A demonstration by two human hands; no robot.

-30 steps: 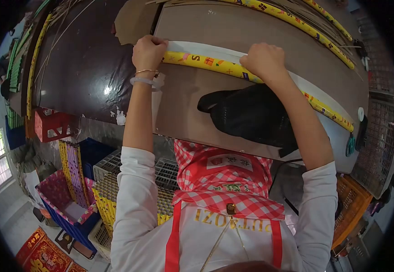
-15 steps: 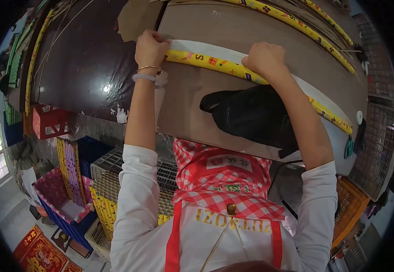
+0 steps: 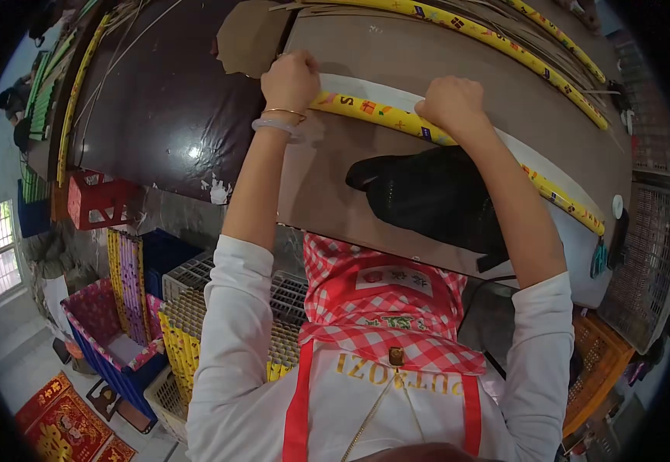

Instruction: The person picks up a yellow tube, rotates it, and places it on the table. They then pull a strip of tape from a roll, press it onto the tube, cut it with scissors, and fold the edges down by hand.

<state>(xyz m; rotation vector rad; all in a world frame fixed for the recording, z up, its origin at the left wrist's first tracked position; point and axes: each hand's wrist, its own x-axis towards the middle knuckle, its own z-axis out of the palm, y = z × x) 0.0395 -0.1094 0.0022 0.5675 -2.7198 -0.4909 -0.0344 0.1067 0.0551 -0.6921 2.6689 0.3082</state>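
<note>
A long yellow tube of printed paper (image 3: pixel 381 114) lies across the table, with a white paper strip (image 3: pixel 366 86) along its far side. My left hand (image 3: pixel 291 81) is closed over the tube's left end, a bracelet and a bangle at its wrist. Farther right, my right hand (image 3: pixel 454 106) is closed on the same tube, its fingers curled under and partly hidden. My right forearm covers part of the tube. Just in front of the tube, a black cloth item (image 3: pixel 427 202) lies on the table.
More yellow printed tubes (image 3: pixel 504 48) lie at the table's far side among thin strips. Brown paper (image 3: pixel 249 38) sits at the upper left. Green-handled scissors (image 3: pixel 599 259) are near the right edge. Below left stand a red crate (image 3: pixel 98 202), a floral-lined bin (image 3: pixel 92 308) and bundled tubes (image 3: pixel 179 350).
My left hand has slid right along the tube, toward my right hand. My right hand stays nearly in place. The whole view has shifted slightly.
</note>
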